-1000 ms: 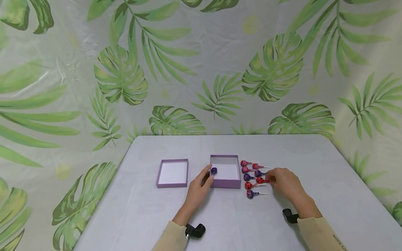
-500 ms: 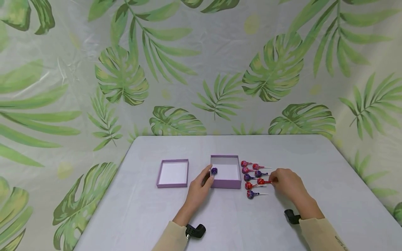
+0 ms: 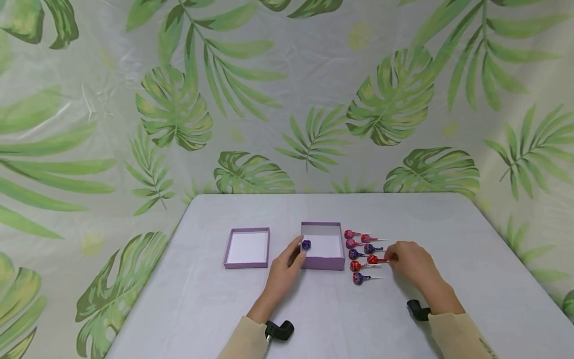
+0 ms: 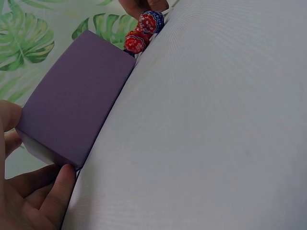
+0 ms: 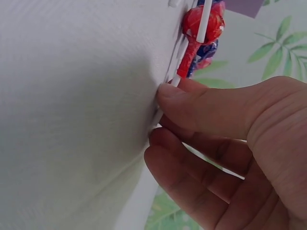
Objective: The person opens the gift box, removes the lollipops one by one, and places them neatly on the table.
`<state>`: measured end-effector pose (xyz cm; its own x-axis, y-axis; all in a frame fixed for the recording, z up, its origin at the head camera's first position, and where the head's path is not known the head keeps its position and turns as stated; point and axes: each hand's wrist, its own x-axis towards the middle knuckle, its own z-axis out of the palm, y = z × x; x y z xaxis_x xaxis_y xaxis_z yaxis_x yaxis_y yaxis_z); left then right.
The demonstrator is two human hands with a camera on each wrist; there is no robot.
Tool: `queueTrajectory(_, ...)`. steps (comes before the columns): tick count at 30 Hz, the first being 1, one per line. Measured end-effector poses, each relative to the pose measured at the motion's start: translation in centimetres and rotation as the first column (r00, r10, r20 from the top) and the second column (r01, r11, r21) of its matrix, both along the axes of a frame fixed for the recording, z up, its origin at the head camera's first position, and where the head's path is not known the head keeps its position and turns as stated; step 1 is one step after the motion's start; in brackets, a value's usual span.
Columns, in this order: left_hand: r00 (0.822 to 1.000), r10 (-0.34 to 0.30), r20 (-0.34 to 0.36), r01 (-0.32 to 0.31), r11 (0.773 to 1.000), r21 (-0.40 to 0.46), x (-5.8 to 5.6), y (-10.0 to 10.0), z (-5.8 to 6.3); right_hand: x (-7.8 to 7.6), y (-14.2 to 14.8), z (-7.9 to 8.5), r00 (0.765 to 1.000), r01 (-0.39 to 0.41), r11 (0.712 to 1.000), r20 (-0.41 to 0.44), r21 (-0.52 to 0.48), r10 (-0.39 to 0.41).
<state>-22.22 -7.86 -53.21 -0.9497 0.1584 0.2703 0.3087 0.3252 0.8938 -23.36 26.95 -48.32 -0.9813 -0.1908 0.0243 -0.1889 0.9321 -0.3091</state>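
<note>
My left hand [image 3: 284, 267] holds the left side of an open purple box [image 3: 322, 264]; in the left wrist view its fingers and thumb lie around that end of the box wall [image 4: 79, 96]. Inside the box, by the left wall, is a dark purple lollipop [image 3: 306, 245]. My right hand [image 3: 413, 262] pinches the white stick of a red-wrapped lollipop [image 3: 373, 259] between thumb and fingertips. In the right wrist view the lollipop's red head [image 5: 192, 24] is close above the table, and the other fingers are loosely curled.
Several red, pink and purple lollipops [image 3: 357, 278] lie in two staggered columns just right of the box, sticks pointing right. A shallow purple lid [image 3: 245, 265] with a white inside lies to the left. All rest on a white-covered table [image 3: 179, 299] before a leaf-print backdrop.
My right hand has shifted very slightly to the right while at the red lollipop's stick. My left hand and the box keep their places.
</note>
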Motion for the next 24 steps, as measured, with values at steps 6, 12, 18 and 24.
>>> queueTrajectory(6,1.000,0.000,0.010,0.000,1.000,-0.004,0.0,0.0,0.0,0.3,0.0,0.9,1.000,0.008,1.000,0.014,-0.003,-0.008)
queueTrajectory(12,1.000,0.007,0.008,-0.007,1.000,-0.004,0.0,0.1,0.0,0.4,0.6,1.7,1.000,0.015,1.000,0.014,-0.007,-0.014)
queueTrajectory(18,1.000,0.011,0.012,-0.011,1.000,-0.008,0.0,0.1,-0.1,0.5,1.2,2.2,0.999,-0.008,1.000,-0.053,-0.023,0.007)
queueTrajectory(24,1.000,0.011,0.019,-0.011,1.000,-0.010,0.0,0.1,-0.2,0.6,0.9,2.9,0.998,0.026,0.999,-0.049,-0.043,-0.029)
